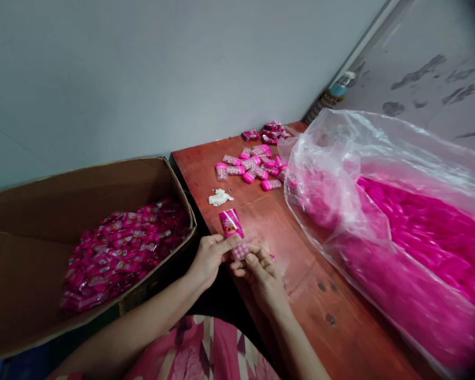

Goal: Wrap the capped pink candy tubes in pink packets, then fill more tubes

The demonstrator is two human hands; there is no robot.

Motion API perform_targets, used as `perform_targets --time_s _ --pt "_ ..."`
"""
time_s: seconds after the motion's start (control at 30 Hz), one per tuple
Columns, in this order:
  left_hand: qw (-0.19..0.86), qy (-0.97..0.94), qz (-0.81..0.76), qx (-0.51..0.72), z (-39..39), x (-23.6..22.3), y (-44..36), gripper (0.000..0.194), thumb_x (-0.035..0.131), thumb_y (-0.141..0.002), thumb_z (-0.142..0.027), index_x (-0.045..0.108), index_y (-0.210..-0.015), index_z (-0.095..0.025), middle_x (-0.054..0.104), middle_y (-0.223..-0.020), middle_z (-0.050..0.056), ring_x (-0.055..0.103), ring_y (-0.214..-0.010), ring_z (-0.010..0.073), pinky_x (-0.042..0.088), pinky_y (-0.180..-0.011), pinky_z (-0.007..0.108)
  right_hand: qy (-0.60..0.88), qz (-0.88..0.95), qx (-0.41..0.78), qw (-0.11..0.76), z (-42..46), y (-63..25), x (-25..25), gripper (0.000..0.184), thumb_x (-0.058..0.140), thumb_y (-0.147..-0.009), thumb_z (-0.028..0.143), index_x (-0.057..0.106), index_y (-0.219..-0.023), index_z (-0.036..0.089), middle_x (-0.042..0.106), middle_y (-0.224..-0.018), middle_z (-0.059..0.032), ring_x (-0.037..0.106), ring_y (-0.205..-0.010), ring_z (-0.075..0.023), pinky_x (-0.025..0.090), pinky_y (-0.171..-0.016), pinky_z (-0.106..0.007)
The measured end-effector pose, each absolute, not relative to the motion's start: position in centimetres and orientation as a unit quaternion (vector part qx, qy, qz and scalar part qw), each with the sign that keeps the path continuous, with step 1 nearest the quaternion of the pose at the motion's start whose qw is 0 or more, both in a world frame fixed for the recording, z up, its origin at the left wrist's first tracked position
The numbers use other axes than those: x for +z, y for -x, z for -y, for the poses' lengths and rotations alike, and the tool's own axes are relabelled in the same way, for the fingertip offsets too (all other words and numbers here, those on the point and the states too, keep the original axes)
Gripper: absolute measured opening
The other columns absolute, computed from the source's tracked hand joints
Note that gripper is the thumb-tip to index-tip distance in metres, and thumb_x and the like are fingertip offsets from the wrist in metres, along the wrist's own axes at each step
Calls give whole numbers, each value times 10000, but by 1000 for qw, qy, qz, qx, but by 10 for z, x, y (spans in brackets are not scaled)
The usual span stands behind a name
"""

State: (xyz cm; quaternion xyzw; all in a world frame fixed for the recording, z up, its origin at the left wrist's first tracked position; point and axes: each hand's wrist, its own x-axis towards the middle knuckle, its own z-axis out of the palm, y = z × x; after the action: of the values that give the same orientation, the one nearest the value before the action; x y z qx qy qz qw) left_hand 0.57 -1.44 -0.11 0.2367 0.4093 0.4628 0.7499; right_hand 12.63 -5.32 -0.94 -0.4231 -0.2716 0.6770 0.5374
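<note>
A plastic bag (pixel 358 224) is crowding the worktop (pixel 303 279)'s right side; a carton (pixel 103 186) is flanking the left edge. Near that edge, the right hand (pixel 266 277) is grasping a ball-filled container (pixel 240 252) and the left hand (pixel 209 258) is pinching a printed sleeve (pixel 230 221). The left thumb (pixel 230 243) is hiding their junction; the sleeve's long axis is pointing toward the far edge.
</note>
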Motion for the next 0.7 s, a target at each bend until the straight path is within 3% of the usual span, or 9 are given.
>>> perform_targets --time_s 0.17,0.3,0.37,0.47,0.6,0.7 --pt "767 -228 -391 455 27 1 -14 243 722 -628 -286 608 -578 -77 542 -525 0 486 -487 70 415 -520 215 453 264 645 556 41 -119 -9 194 671 -721 286 536 -806 176 641 -652 10 618 -545 -112 515 -503 -202" --pt "751 -210 -380 497 18 10 8 219 697 -664 -295 633 -674 -86 653 -673 66 611 -637 150 487 -637 282 494 315 627 514 33 -125 0 223 649 -731 320 518 -842 179 640 -628 4 608 -507 -120 493 -474 -212" --pt "697 -179 -392 574 8 13 28 254 667 -690 -356 631 -761 -115 688 -860 100 642 -814 205 488 -772 349 533 365 569 510 36 -144 6 223 600 -764 348 519 -902 192 663 -719 -20 627 -570 -137 508 -529 -247" --pt "631 -195 -429 617 -2 10 50 448 530 -754 -508 588 -1004 -141 678 -959 129 629 -914 236 466 -839 407 634 495 391 447 51 -186 8 228 526 -806 371 570 -953 202 665 -914 -67 640 -804 -195 506 -730 -341" --pt "514 -501 -496 488 8 -5 32 459 536 -777 -442 555 -1136 -158 606 -1131 136 550 -1063 254 381 -948 446 643 690 214 254 79 -226 -11 382 509 -815 383 531 -1158 214 541 -1223 -106 478 -1140 -272 385 -937 -459" --pt "332 -781 -415 327 21 -20 -3 475 588 -744 -420 540 -1170 -215 496 -1279 85 376 -1228 278 207 -1046 501 593 781 105 164 91 -232 -31 505 495 -824 406 431 -1271 179 436 -1324 -122 333 -1253 -286 256 -1013 -523"
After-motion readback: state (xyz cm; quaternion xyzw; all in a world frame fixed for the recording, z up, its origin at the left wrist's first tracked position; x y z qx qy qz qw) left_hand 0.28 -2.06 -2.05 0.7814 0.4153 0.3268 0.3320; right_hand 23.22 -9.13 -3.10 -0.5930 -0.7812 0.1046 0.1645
